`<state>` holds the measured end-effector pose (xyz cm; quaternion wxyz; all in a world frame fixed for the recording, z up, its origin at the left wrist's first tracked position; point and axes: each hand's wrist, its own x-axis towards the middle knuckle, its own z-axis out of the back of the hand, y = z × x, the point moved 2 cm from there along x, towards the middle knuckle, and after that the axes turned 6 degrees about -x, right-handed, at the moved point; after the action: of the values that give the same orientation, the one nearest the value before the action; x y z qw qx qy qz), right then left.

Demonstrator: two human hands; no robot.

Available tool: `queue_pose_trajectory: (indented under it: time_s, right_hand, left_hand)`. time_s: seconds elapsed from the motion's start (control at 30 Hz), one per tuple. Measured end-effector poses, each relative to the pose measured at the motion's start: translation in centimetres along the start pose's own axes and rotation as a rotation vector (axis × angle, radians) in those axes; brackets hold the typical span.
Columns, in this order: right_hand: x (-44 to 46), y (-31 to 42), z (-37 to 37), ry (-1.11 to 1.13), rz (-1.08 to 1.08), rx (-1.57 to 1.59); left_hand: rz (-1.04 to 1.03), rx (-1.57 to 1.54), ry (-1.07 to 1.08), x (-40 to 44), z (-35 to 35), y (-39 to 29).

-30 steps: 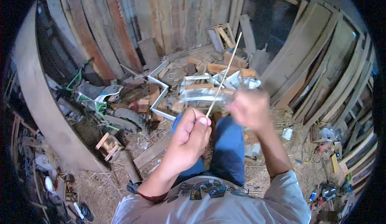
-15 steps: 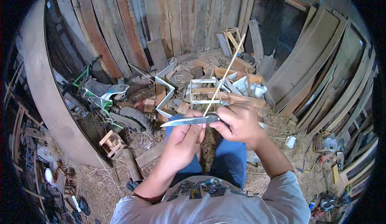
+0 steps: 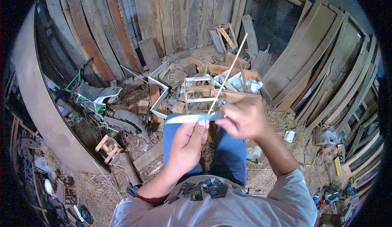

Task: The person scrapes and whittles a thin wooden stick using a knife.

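My right hand (image 3: 245,119) is closed round the handle of a knife (image 3: 190,118). Its blade points left, lies across the lower part of a thin wooden stick (image 3: 229,73) and looks smeared by motion. Below the blade, my left hand (image 3: 189,141) is closed, thumb and fingers pinching the stick's lower end. From there the pale stick slants up and away to the right. Both hands are in front of my knees, above the blue trousers (image 3: 229,155).
A heap of wood scraps and frames (image 3: 200,90) lies ahead. A small motorbike (image 3: 100,100) stands at the left by a large curved board (image 3: 53,104). Long planks (image 3: 310,55) lean at the right. Straw (image 3: 269,174) covers the floor, and a small wooden stool (image 3: 108,148) sits left.
The knife has shifted slightly up along the stick, and its blade has become blurred. The whole view has moved a little, so the surroundings sit further left. Both hands keep their grips.
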<state>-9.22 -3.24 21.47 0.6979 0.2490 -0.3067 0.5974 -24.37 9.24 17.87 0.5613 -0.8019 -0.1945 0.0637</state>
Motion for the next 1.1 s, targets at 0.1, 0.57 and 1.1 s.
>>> queue_pose_trajectory:
  time_s: [0.1,0.57,1.1]
  right_hand:
    - [-0.3,-0.9,0.2,0.009,-0.116,0.013]
    - [-1.5,0.6,2.0,-0.014,-0.100,-0.010]
    - [-2.1,0.7,5.1,0.048,-0.220,-0.289]
  left_hand:
    - [-0.061,-0.044,0.031,-0.3,0.0,0.0]
    - [0.103,-0.131,0.086,-1.8,-0.5,0.5]
    - [-0.117,0.010,0.135,-2.5,-1.2,0.2]
